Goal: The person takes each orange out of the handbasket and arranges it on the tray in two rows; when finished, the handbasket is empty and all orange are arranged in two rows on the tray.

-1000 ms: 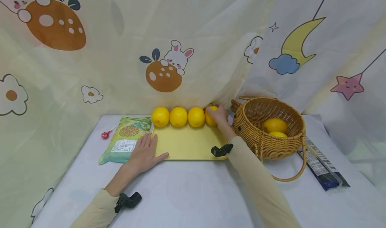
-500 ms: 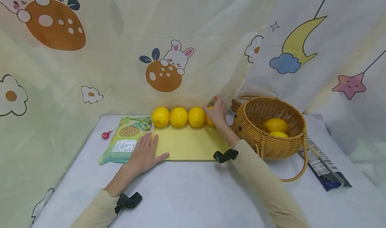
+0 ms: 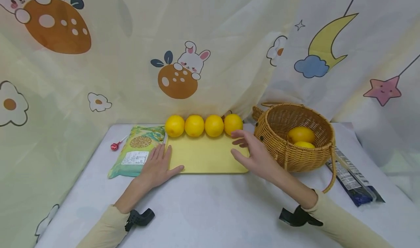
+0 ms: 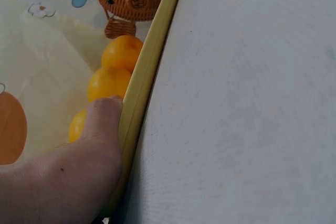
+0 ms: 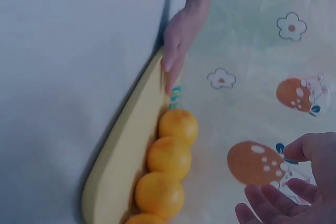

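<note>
Several round yellow fruits (image 3: 194,126) stand in a row along the back of a pale yellow tray (image 3: 203,157). My left hand (image 3: 158,168) lies spread at the tray's left end, its thumb over the front corner and its fingers next to a green seed bag (image 3: 136,153). In the left wrist view, the left thumb (image 4: 102,119) rests along the tray's rim. Over the tray's right end hovers my right hand (image 3: 256,155), fingers loosely bent and holding nothing. The rightmost fruit (image 3: 233,123) sits just beyond its fingertips.
At the right stands a wicker basket (image 3: 279,151) with two yellow fruits (image 3: 301,135) visible inside and its handle hanging toward the front. Beside it lies a dark, long packet (image 3: 356,182). A red lollipop (image 3: 115,146) is left of the bag. A printed cloth (image 3: 229,58) hangs behind.
My right hand has let go of the rightmost fruit and drawn back toward the front right, uncovering it. The left hand stays where it was.
</note>
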`<move>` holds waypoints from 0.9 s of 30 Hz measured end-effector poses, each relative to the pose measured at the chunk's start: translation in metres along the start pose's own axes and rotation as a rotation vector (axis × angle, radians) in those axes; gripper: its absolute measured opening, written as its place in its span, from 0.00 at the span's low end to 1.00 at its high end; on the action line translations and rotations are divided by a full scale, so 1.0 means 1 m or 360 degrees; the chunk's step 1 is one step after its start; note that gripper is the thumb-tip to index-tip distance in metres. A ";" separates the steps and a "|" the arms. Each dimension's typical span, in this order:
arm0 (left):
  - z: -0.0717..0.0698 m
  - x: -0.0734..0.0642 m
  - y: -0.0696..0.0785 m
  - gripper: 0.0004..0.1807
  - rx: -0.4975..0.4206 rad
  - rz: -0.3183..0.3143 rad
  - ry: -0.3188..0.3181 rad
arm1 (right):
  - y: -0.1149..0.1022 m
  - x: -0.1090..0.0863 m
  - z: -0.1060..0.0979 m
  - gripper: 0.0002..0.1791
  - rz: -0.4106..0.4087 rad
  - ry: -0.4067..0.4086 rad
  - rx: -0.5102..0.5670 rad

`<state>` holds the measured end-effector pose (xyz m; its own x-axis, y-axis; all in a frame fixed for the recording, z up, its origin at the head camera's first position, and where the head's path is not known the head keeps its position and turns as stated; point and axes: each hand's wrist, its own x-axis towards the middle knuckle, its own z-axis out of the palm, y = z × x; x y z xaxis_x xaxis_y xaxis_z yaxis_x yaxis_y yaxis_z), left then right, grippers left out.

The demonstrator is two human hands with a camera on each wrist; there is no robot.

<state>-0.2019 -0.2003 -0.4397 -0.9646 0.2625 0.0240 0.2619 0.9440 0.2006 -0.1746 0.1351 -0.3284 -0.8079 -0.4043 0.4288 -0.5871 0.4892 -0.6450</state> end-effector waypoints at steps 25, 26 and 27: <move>-0.001 0.001 0.001 0.60 -0.0005 -0.0030 -0.0032 | 0.015 -0.043 -0.050 0.17 -0.0004 0.0182 -0.0155; -0.001 0.001 0.000 0.60 -0.0001 -0.0030 -0.0033 | 0.015 -0.040 -0.052 0.17 -0.0023 0.0185 -0.0156; -0.001 0.000 0.000 0.60 0.0004 -0.0032 -0.0033 | 0.016 -0.037 -0.055 0.16 -0.0042 0.0185 -0.0166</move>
<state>-0.2022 -0.2002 -0.4384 -0.9688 0.2477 -0.0005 0.2426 0.9496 0.1983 -0.1568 0.2001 -0.3201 -0.7889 -0.3291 0.5189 -0.6056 0.5595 -0.5659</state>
